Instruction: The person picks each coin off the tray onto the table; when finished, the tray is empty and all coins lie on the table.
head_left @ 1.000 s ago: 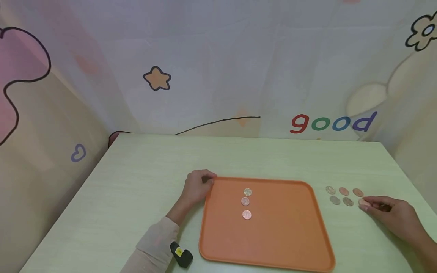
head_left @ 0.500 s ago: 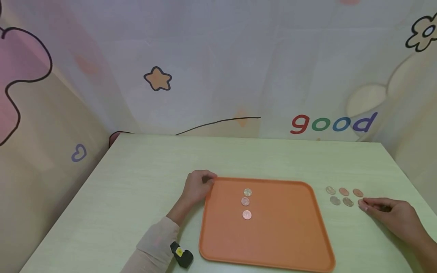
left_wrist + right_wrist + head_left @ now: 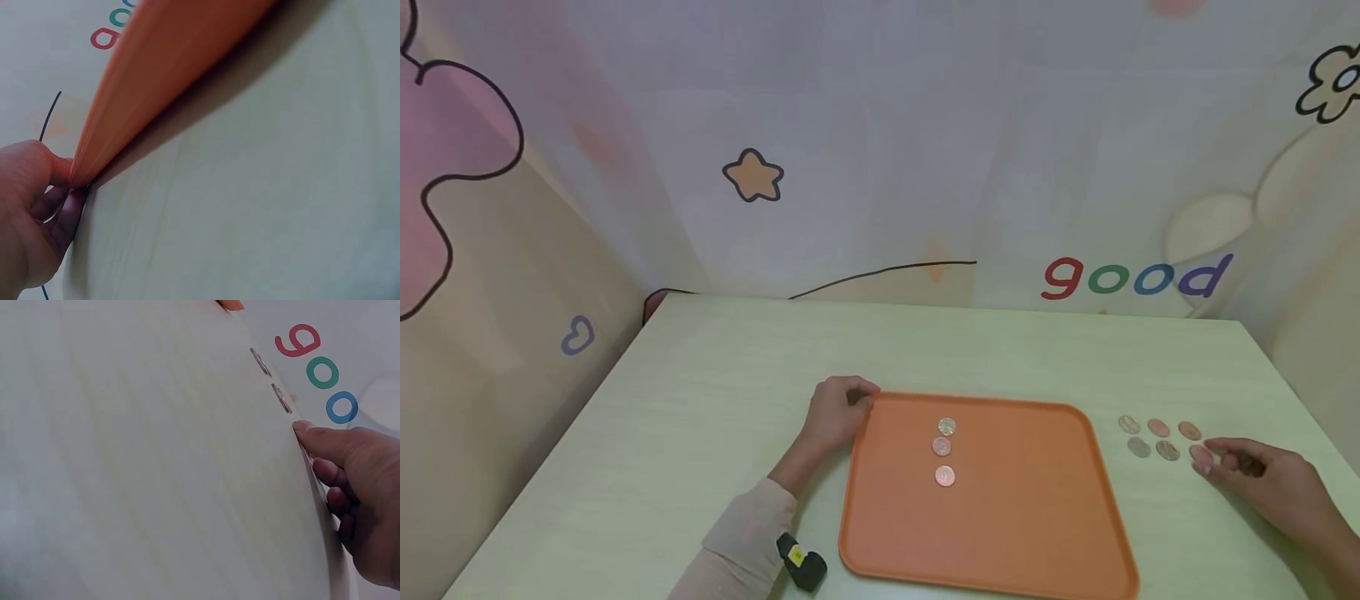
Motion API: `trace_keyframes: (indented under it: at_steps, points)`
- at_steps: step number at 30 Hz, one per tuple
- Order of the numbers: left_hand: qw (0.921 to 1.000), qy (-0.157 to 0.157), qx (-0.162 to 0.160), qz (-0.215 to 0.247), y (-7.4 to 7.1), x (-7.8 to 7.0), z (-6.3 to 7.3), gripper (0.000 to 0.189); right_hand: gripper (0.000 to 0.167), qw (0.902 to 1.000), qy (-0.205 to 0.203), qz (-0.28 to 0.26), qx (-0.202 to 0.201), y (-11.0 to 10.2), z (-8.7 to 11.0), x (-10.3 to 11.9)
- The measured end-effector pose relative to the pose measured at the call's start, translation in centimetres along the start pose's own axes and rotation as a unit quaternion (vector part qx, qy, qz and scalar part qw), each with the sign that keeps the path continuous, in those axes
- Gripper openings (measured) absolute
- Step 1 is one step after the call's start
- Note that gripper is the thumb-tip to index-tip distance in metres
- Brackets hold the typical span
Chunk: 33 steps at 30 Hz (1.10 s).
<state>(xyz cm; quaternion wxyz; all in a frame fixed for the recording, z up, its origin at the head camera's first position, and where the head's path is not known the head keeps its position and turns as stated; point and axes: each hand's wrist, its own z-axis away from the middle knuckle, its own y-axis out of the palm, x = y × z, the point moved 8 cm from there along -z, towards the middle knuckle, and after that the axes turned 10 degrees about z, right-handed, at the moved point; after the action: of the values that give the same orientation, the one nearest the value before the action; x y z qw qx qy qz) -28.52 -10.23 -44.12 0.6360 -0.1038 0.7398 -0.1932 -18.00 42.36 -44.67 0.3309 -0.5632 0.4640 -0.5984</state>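
Observation:
In the head view my left hand (image 3: 837,414) pinches the far left corner of an orange tray (image 3: 1030,508). The left wrist view shows the thumb over the tray's rim (image 3: 84,169) and fingers below it. On the tray lie a yellowish coin (image 3: 947,427) and two pinkish coins, one (image 3: 942,447) behind the other (image 3: 945,476). My right hand (image 3: 1273,479) is at the right, its thumb and forefinger at the edges of a copper-coloured coin (image 3: 1200,454) on the table. In the right wrist view the thumb mostly hides that coin.
Several other coins lie flat in two rows right of the tray, among them a silvery coin (image 3: 1138,447) and a copper coin (image 3: 1190,431). A black wrist device (image 3: 802,563) sits by the left sleeve. Printed cloth (image 3: 880,167) hangs behind the pale table (image 3: 737,358).
The right forefinger and thumb have parted slightly, and more of the copper-coloured coin shows between them. The left hand stays on the tray corner; the head view has tilted slightly.

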Motion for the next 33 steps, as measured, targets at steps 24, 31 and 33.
trace_keyframes:
  at_steps: [24,31,33]
  points:
    - [0.9999,0.009,-0.008,-0.003,-0.3,-0.2,0.0,0.019,0.041,0.9984,-0.012,0.051,-0.022,-1.1,1.1,1.2]
    - [1.0000,0.003,-0.006,-0.003,-0.1,-0.2,0.0,0.019,0.015,0.9889,-0.092,0.008,-0.116,-2.3,2.5,5.3]
    - [1.0000,0.004,-0.006,-0.003,-0.1,-0.2,0.0,0.019,0.015,0.9829,-0.130,-0.007,-0.130,-2.3,2.8,6.5]
